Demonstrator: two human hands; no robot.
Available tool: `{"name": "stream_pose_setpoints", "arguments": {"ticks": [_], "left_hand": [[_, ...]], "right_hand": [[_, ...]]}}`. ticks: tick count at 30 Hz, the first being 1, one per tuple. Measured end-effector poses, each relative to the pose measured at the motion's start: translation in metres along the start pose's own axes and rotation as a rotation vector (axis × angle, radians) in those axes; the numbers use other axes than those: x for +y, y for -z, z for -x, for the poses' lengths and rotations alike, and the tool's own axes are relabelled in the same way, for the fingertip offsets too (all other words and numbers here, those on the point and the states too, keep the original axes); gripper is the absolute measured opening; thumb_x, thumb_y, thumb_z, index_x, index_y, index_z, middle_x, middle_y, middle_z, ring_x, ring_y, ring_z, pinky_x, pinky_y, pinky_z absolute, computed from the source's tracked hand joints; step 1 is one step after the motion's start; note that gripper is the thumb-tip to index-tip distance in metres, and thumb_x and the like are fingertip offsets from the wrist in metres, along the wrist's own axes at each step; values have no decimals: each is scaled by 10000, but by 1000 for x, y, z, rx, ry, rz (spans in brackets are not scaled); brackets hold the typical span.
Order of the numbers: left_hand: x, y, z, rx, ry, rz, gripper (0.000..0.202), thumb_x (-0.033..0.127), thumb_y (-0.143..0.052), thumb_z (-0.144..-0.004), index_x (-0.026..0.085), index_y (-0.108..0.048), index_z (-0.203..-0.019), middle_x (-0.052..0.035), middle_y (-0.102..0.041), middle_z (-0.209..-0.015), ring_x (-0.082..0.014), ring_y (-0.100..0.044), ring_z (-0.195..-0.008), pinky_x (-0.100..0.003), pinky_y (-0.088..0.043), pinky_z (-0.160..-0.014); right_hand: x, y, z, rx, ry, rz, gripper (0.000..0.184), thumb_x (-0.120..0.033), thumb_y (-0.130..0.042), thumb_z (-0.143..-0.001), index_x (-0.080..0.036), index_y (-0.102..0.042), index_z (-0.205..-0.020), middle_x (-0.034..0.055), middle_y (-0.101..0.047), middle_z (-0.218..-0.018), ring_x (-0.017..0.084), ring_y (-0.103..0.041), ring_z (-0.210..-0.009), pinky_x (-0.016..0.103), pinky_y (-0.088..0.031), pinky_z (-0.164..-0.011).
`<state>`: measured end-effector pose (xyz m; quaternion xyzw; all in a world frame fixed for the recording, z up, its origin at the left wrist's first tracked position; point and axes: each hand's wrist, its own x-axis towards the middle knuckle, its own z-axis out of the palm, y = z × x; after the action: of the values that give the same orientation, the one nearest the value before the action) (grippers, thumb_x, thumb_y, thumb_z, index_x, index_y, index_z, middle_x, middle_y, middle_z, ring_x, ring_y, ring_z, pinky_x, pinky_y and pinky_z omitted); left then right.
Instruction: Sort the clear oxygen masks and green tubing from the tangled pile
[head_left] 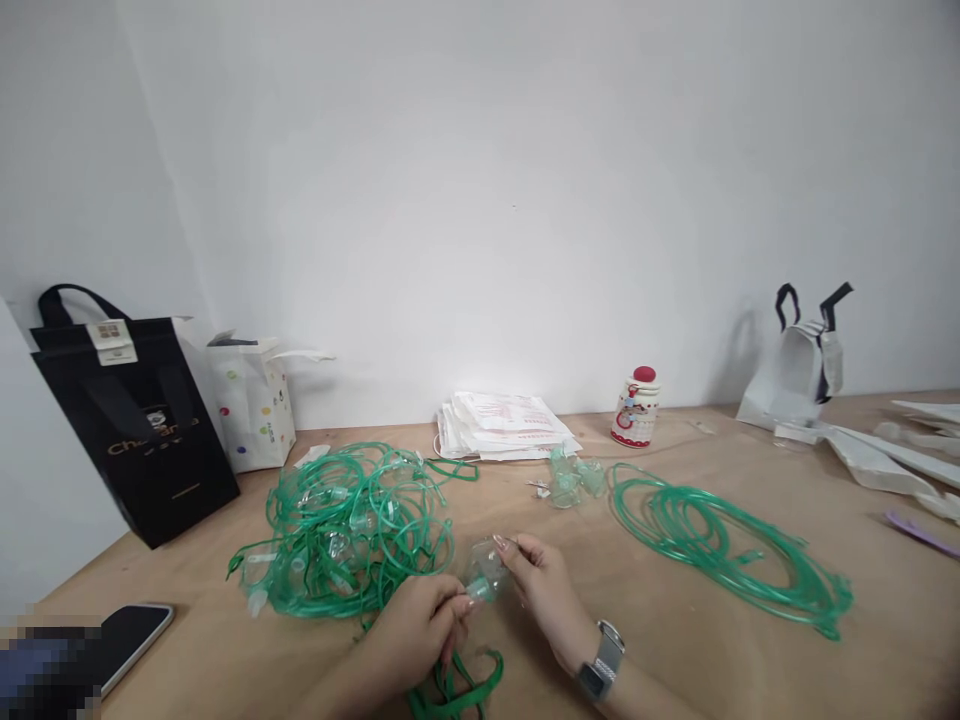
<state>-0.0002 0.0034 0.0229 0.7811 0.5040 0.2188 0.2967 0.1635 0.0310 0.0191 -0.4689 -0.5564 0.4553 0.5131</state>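
Mask [487,562] in closed pinches of left hand [427,618] and right hand [546,588], towards bench's [660,635] front edge, perhaps slipping if tugged unevenly.

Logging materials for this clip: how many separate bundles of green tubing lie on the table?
2: a tangled heap left of the left hand and a looser coil right of the right hand. The heap may hide more.

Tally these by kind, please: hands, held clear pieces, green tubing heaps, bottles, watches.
Hands: 2 (left hand, right hand)
Clear plastic piece held: 1
Tubing heaps: 2 (left heap, right coil)
Bottle: 1
Watch: 1
Total: 7
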Motion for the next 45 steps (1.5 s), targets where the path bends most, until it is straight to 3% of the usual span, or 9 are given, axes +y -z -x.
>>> {"name": "stream_pose_setpoints", "arguments": {"ticks": [4,8,12,17,23,30,36,42,45], "left_hand": [[0,16,-2,-143,30,127,458,431,-290,-885,141,-575,-674,87,-352,-380,-78,-308,-329,-178,-279,-360],[-1,20,1,-159,-4,119,473,457,-315,-878,132,-616,-714,76,-371,-431,-79,-338,-381,-172,-285,-382],[-3,7,3,-3,-51,-41,360,318,-343,-885,150,-604,-702,-18,-588,-629,-149,-542,-607,-227,-411,-574],[-9,-3,10,177,-107,-300,320,220,-326,-876,149,-635,-829,-142,-646,-818,-289,-569,-809,-396,-405,-719],[-27,2,15,518,-288,-559,292,301,-361,-917,187,-630,-904,-74,-684,-800,-224,-608,-736,-322,-460,-650],[-34,-3,9,423,-329,-552,196,301,-694,-720,213,-658,-892,-31,-636,-814,-209,-577,-782,-333,-476,-707],[-40,5,8,530,-296,-465,306,382,-753,-627,219,-701,-881,-61,-608,-861,-232,-553,-817,-364,-467,-727],[-43,18,5,625,-193,-327,239,337,-510,-852,219,-718,-838,-34,-533,-740,-186,-519,-740,-304,-453,-659],[-45,18,4,664,-186,-403,195,332,-554,-824,242,-718,-878,-37,-538,-764,-194,-516,-746,-318,-439,-659]], "right_hand": [[-5,2,5,-31,131,43,297,-443,-575,-724,-184,-573,-579,-14,-506,-576,143,-445,-590,253,-369,-571],[-6,4,8,-90,196,77,293,-446,-548,-767,-189,-605,-639,-6,-533,-629,145,-462,-616,249,-375,-586],[1,-1,4,-80,48,21,402,-567,-571,-689,-186,-527,-569,-53,-400,-484,99,-354,-449,227,-300,-428],[13,10,-10,7,-50,35,420,-619,-489,-694,-223,-415,-574,-114,-231,-389,73,-213,-310,221,-201,-323],[11,53,-37,248,72,177,414,-597,-447,-723,-232,-360,-550,-81,-279,-433,104,-295,-405,237,-254,-398],[7,66,-40,263,194,468,259,-452,-556,-723,-195,-588,-738,-48,-426,-506,147,-402,-499,264,-285,-505],[10,87,-52,402,220,602,436,-390,-471,-766,-119,-490,-1106,-41,-405,-593,185,-433,-544,299,-334,-540],[16,68,-43,291,314,611,444,-341,-411,-807,-101,-418,-1181,-34,-407,-647,177,-464,-580,308,-416,-594],[18,62,-39,215,350,617,388,-283,-403,-808,-129,-442,-1162,-33,-420,-645,170,-478,-578,299,-439,-600]]}}
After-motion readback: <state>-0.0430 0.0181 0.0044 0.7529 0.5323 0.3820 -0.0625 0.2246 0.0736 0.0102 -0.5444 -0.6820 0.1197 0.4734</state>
